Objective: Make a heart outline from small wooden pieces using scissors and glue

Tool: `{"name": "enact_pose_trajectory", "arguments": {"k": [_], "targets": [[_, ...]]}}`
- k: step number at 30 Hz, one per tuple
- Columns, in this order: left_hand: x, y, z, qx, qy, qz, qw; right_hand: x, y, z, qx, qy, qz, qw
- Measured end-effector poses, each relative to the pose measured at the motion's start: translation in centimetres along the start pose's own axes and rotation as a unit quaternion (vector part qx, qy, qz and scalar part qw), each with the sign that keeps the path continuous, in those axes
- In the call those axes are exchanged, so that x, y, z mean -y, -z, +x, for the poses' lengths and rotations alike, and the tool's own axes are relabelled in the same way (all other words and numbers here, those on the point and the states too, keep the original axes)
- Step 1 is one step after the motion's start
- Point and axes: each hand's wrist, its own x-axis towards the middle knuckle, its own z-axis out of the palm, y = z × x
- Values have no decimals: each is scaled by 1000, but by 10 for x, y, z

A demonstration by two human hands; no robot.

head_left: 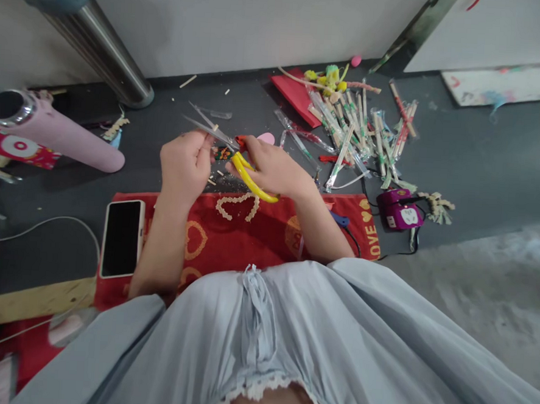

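Your right hand [272, 165] is clamped on the scissors [243, 169], over the worktop [474, 153] just beyond the red towel's [268, 238] far edge. Left hand [185, 160] curls beside the parted blades [220, 136], hold unclear. Likely hazard: nicked fingers, should the blades slip.

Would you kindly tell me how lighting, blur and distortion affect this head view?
All in the head view: soft light; streaked highlights on the metal pole, its outward lean suggesting lens distortion; a blurry floor; the yellow-handled scissors readable.
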Motion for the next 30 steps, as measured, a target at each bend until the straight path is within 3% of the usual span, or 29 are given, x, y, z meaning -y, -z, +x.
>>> {"name": "enact_pose_trajectory", "arguments": {"k": [6, 22, 30], "targets": [[6, 3, 2, -3, -21, -32, 999, 0, -7, 5, -29, 20, 19, 999], [15, -9, 2, 2, -22, -6, 1000, 7, -8, 6, 16, -58, -19, 998], [18, -11, 1, -33, -58, 144, 987, 2, -6, 6, -7, -53, 28, 998]]}}
